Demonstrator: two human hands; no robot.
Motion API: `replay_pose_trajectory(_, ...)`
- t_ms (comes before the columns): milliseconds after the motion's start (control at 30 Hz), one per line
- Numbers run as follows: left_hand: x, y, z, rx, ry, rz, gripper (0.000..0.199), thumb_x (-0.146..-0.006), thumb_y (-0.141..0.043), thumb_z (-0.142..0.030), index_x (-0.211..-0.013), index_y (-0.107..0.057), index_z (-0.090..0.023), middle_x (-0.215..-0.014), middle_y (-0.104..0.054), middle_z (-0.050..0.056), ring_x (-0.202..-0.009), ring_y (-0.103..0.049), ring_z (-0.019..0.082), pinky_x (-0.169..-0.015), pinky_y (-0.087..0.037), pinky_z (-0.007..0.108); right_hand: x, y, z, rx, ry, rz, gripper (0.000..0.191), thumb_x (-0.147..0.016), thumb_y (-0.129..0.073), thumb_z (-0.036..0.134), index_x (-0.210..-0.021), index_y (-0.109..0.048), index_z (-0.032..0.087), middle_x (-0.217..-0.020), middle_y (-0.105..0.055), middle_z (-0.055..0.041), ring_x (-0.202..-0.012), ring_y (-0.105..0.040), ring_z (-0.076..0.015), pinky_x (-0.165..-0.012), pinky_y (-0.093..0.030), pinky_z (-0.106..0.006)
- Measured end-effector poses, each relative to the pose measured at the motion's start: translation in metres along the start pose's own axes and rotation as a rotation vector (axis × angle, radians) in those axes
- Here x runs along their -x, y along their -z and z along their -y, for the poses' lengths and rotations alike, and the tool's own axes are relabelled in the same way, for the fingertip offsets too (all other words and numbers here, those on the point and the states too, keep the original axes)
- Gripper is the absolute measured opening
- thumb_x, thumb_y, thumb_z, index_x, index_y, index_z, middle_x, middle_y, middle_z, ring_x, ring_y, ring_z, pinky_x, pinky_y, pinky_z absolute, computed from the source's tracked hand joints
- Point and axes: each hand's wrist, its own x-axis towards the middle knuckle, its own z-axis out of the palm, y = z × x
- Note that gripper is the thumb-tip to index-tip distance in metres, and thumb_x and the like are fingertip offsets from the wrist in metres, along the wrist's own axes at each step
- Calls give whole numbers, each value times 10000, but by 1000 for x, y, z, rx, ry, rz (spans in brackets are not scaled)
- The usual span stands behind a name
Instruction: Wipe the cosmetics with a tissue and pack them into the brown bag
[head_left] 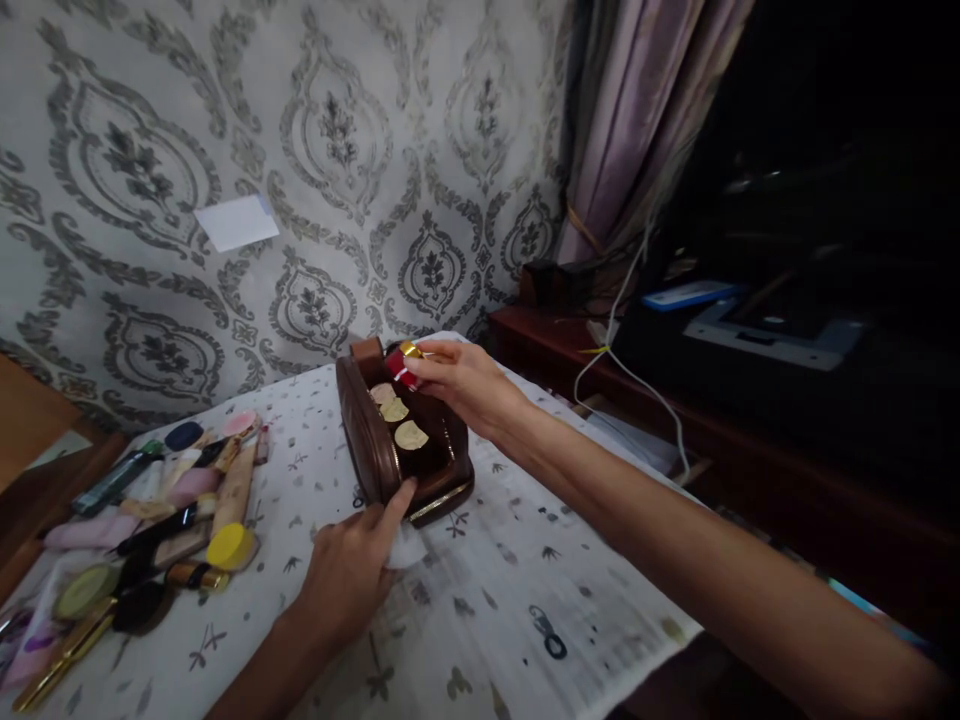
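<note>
- Right forearm (637, 500) crosses nearest; right hand (469, 385) pinches a red container (403, 371) over the bag (358, 430), best held lightly.
- Left hand (352, 562) touches the bag's edge, ideally steadying it; its grip I cannot tell.

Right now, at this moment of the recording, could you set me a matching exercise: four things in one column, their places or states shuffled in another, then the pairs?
1. Small shiny red-and-gold item
2. Brown leather-look bag
3. Round yellow lid
4. Flat white rectangle

A. On the grey patterned wall
B. Held in the right hand
C. Among the assorted cosmetics
D. Open, left hand at its near edge

Pairs: 1-B, 2-D, 3-C, 4-A
</note>
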Motion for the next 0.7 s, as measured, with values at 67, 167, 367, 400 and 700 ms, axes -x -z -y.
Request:
replay_pose_trajectory(67, -1, -3, 0, 8, -5, -7, 936, -715, -529, -41, -1556, -202, -290, -1237, -680, 83, -1042, -674, 249, -821, -520, 321, -13, -7, 5, -100, -45, -44, 328, -651, -810, 172, -890, -586, 163, -806, -672, -7, -714, -640, -134, -766, -545, -327)
replay_pose_trajectory(167, -1, -6, 1, 14, -2, -26, 930, -724, -561, -56, -1552, -209, -295, -1203, -693, 75, -1033, -679, 245, -813, -516, 306, -26, -18, 5, -115, -36, -94, 353, -649, -779, 89, -920, -562, 154, -787, -658, 13, -677, -627, -108, -722, -528, -280)
replay_pose_trajectory(367, -1, -2, 1, 26, -4, 8, 920, -778, -590, -104, -1559, -155, -318, -1234, -674, 62, -1058, -673, 246, -843, -520, 328, -18, -18, -8, 67, 53, -42, 345, -649, -771, 187, -951, -608, 147, -799, -666, 14, -720, -626, -135, -725, -512, -288)
replay_pose_trajectory(400, -1, -2, 1, 26, -6, 4, 910, -785, -584, -106, -1559, -155, -319, -1249, -667, 63, -1064, -671, 246, -848, -521, 330, -16, -16, -10, 165, 97, -36, 345, -657, -769, 209, -961, -618, 149, -815, -668, 12, -748, -626, -142, -746, -506, -294)
replay_pose_trajectory(700, -1, -7, 2, 39, -31, -16, 877, -790, -580, -126, -1554, -178, -280, -1295, -647, 80, -1071, -671, 251, -832, -516, 330, -6, -21, -7, 1368, 150, 193, 309, -813, -683, 226, -1100, -629, 123, -1134, -653, -118, -1027, -618, -214, -844, -451, -270)
